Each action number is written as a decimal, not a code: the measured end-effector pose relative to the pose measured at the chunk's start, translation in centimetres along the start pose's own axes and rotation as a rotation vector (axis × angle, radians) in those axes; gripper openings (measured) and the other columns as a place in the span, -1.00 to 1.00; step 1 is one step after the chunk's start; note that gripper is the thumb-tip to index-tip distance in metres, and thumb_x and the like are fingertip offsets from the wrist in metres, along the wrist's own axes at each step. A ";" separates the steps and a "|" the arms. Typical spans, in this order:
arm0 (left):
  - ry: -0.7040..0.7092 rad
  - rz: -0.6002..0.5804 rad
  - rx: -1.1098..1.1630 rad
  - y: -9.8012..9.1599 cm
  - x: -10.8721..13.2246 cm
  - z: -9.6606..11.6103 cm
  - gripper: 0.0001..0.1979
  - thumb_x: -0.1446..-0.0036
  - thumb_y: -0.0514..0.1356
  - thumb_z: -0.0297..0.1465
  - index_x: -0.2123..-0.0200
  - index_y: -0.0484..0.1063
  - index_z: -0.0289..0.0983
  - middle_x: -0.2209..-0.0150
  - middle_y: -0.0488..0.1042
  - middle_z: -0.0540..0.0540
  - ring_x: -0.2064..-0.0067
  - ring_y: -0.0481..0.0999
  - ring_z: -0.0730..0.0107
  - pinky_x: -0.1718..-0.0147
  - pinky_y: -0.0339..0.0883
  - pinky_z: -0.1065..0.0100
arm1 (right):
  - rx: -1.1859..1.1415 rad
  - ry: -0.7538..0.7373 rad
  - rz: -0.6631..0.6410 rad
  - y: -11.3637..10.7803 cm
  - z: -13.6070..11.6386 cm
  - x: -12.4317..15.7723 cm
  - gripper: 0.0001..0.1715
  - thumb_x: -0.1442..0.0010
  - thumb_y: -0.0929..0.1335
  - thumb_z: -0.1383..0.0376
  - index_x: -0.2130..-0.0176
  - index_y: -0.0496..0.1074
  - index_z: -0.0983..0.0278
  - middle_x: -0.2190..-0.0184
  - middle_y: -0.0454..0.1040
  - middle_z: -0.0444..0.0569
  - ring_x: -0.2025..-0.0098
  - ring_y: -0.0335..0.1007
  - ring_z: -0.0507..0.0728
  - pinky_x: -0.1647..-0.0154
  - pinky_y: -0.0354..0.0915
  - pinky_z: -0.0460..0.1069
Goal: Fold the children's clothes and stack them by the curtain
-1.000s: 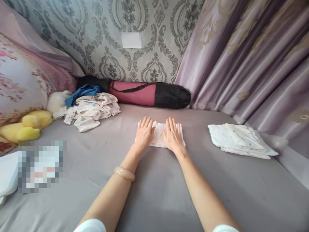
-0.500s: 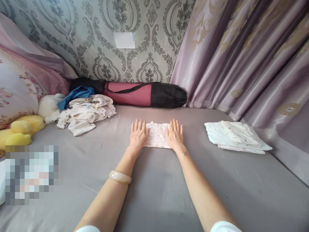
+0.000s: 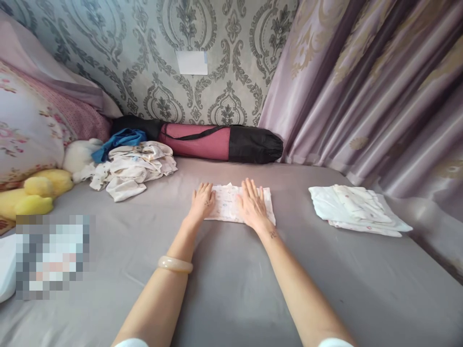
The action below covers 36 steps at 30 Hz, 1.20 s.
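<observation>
A folded white garment point(image 3: 226, 205) with a faint pinkish print lies flat on the grey bed sheet point(image 3: 231, 279). My left hand point(image 3: 203, 201) rests on its left end, palm down, fingers stretched out. Flat on the cloth right of its middle is my right hand point(image 3: 252, 205), fingers extended and slightly spread; the garment's right edge shows beyond it. Neither hand grips anything. What my palms cover is hidden.
To the right lies a stack of folded clothes point(image 3: 360, 207). A crumpled clothes pile point(image 3: 139, 166) with a blue cloth point(image 3: 121, 140) sits back left, beside yellow plush toys point(image 3: 39, 193). A pink-and-black rolled mat bag point(image 3: 202, 142) lies along the wall.
My right hand has slid left across the garment, uncovering its right end. My left hand has shifted slightly left and stays on the left end. The view has turned a little.
</observation>
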<state>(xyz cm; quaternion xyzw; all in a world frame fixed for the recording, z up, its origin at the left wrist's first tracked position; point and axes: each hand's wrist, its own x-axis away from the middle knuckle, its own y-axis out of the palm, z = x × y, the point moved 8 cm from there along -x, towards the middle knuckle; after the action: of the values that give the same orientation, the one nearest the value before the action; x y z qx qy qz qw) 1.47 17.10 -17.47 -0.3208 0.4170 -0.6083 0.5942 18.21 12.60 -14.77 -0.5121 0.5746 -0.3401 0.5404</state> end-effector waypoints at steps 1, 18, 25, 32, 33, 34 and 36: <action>0.013 0.038 0.004 -0.4 0.1 0.1 -0.52 -0.33 -0.14 -0.36 -0.26 0.19 -0.31 -0.32 0.17 -0.24 -0.38 0.01 0.11 -0.28 -0.09 -0.09 | -0.022 -0.061 -0.038 0.4 -1.2 0.1 -0.29 -0.39 0.01 0.14 -0.37 -0.04 0.48 -0.41 -0.15 0.14 -0.44 -0.35 0.21 -0.40 -0.38 0.21; 0.090 0.078 -0.006 -0.4 1.0 2.0 -0.54 -0.32 -0.13 -0.43 -0.23 0.21 -0.29 -0.29 0.23 -0.21 -0.37 0.06 0.14 -0.29 -0.08 -0.05 | 0.014 -0.015 -0.145 1.6 -0.3 0.1 -0.27 -0.40 -0.03 0.12 -0.35 0.02 0.51 -0.37 -0.01 0.20 -0.42 -0.19 0.22 -0.38 -0.24 0.16; 0.075 0.056 -0.012 -0.3 0.8 1.6 -0.54 -0.32 -0.14 -0.42 -0.24 0.20 -0.32 -0.30 0.22 -0.23 -0.37 0.04 0.14 -0.29 -0.10 -0.05 | 0.073 0.193 -0.086 1.0 3.7 0.1 -0.28 -0.39 0.00 0.13 -0.34 0.03 0.54 -0.37 -0.02 0.23 -0.41 -0.20 0.25 -0.38 -0.25 0.16; 0.259 0.203 -0.122 -0.7 2.3 6.0 -0.50 -0.36 -0.19 -0.33 -0.26 0.19 -0.36 -0.31 0.18 -0.25 -0.38 0.02 0.13 -0.31 -0.12 0.01 | 0.095 0.343 -0.019 1.2 6.5 0.8 -0.30 -0.38 0.02 0.19 -0.33 0.03 0.55 -0.37 -0.02 0.24 -0.42 -0.25 0.26 -0.36 -0.19 0.16; 0.322 0.220 -0.150 -0.4 2.7 7.0 -0.49 -0.37 -0.19 -0.30 -0.27 0.18 -0.36 -0.33 0.14 -0.24 -0.39 -0.02 0.13 -0.32 -0.15 0.02 | 0.076 0.358 -0.057 1.5 6.7 0.9 -0.31 -0.38 0.02 0.19 -0.33 0.05 0.56 -0.36 0.01 0.24 -0.41 -0.21 0.27 -0.36 -0.16 0.15; 0.374 0.225 -0.179 0.1 3.0 7.8 -0.47 -0.37 -0.19 -0.26 -0.28 0.17 -0.36 -0.35 0.10 -0.23 -0.40 -0.07 0.12 -0.33 -0.19 0.02 | 0.065 0.366 -0.069 1.5 6.7 0.9 -0.31 -0.37 0.02 0.20 -0.32 0.06 0.56 -0.36 0.01 0.24 -0.41 -0.20 0.28 -0.36 -0.15 0.16; 0.401 0.187 -0.232 1.4 3.2 8.1 -0.44 -0.36 -0.16 -0.20 -0.29 0.17 -0.36 -0.36 0.07 -0.24 -0.41 -0.11 0.07 -0.33 -0.23 -0.01 | 0.077 0.357 -0.002 0.6 6.3 0.8 -0.31 -0.37 0.03 0.21 -0.34 0.03 0.54 -0.38 -0.05 0.22 -0.42 -0.24 0.29 -0.37 -0.22 0.21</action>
<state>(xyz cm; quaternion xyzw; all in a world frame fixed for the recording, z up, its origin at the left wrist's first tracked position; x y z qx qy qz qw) 9.04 12.97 -15.47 -0.2199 0.6216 -0.5503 0.5122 24.26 13.01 -16.75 -0.4231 0.6476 -0.4476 0.4487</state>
